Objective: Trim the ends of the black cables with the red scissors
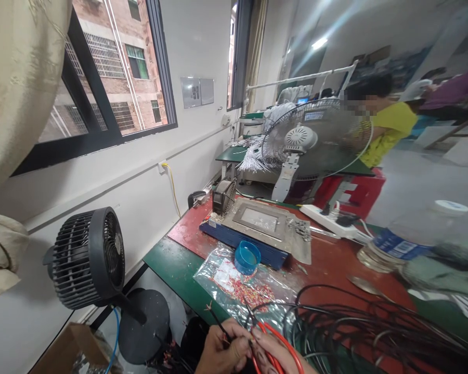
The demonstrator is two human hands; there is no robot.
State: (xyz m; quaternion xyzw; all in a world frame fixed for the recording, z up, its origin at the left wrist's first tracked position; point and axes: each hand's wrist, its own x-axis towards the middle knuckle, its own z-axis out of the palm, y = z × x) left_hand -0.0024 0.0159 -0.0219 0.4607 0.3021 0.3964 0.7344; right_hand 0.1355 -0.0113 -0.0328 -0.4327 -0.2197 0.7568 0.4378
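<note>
At the bottom middle my left hand (223,350) pinches a thin black cable (217,318) whose end fans out into bare, coppery strands. My right hand (273,352) is closed around red-handled scissors (286,343), their blades pointing up and away from me. The fingertips of both hands meet by the cable. Just beyond them lies a clear plastic bag (206,275) strewn with red and yellow wire scraps (253,295). A round blue container (247,258) stands on the bag. To the right, a big loose bundle of black cables (347,330) spreads over the table.
Behind the bag sits a blue box with a metal top (259,221) and a small fan (223,197). A power strip (335,221), a bottle (405,239) and a spoon (364,284) are farther right. A black fan (89,257) stands left; a person in yellow (393,130) sits beyond.
</note>
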